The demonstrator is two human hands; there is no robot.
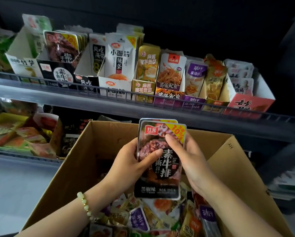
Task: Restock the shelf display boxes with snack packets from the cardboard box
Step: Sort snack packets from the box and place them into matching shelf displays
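My left fingers (pixel 153 153) curl round the left edge of a small stack of packets (pixel 167 170), with the thumb laid across the front. My right fingers (pixel 171 139) pinch the right edge, thumb just below the yellow corner. So my left hand (pixel 134 162) and right hand (pixel 189 161) are both gripping the stack, which is at least two packets deep. It stands upright over the open cardboard box (pixel 85 151).

I judge these packets light, with glossy film that will be slick. They look flat and only half stiff, so one could slide off the other if I ease my thumbs. Holding the long edges with a thumb on the face seems right. I would not squeeze the sealed rims, as they may crease.

At six o'clock, loose packets (pixel 151 216) lie heaped in the box under my wrists. At twelve o'clock the far wall of the box rises just behind the stack. Beyond it is the shelf (pixel 75 95) with its low wire rail.

The matching display box (pixel 57 74) sits on that shelf at ten o'clock, wedged between its neighbours, with packets already standing in it. I cannot tell how much room is left behind them. The lift has open air up to the rail. At three o'clock the box's side wall stands high, so I would swing left.
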